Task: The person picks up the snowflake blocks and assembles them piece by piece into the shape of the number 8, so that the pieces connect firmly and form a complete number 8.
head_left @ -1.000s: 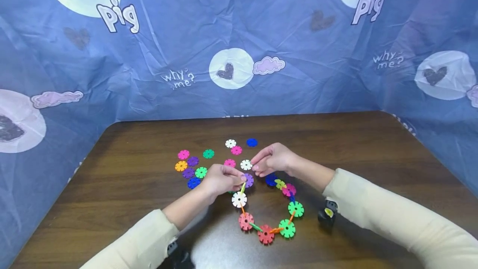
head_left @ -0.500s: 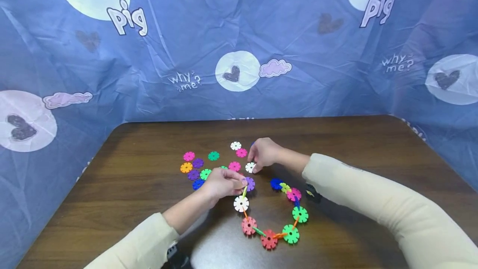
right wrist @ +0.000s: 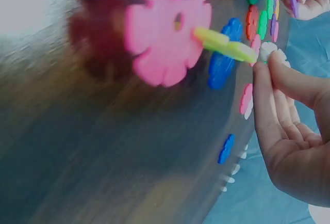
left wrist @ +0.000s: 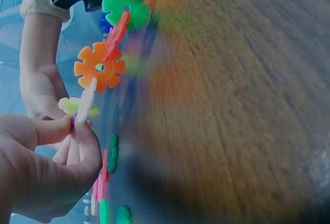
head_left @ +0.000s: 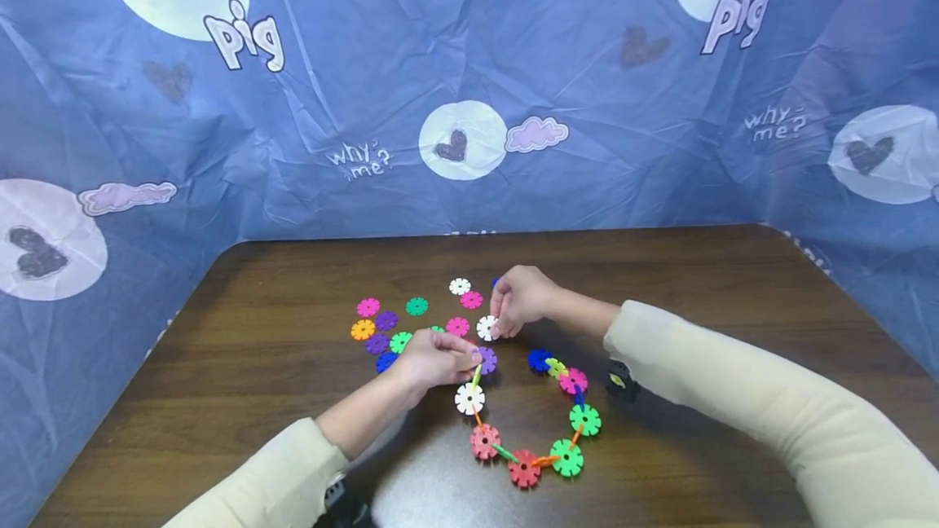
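Note:
Toothed plastic snowflake discs, slotted edge to edge, make a curved chain on the table. My left hand (head_left: 438,358) pinches the chain's left end, at a purple disc (head_left: 487,360) joined to a yellow disc (head_left: 477,375). Below these hangs a white chain disc (head_left: 469,399), followed by red discs and green discs (head_left: 567,458). A blue disc (head_left: 539,360) forms the opposite end. Beyond the purple disc, my right hand (head_left: 522,297) pinches the edge of a loose white disc (right wrist: 267,50) between thumb and fingertips; its other fingers are bent behind.
Loose discs lie flat left of and behind the hands, among them an orange disc (head_left: 363,329), a teal disc (head_left: 416,306) and a pink disc (head_left: 457,326). The brown table (head_left: 682,283) ends at a blue printed cloth (head_left: 352,88).
My right hand has moved left and away from me, past the blue chain end, onto the loose white disc, and now pinches it. My left hand keeps its grip on the purple disc.

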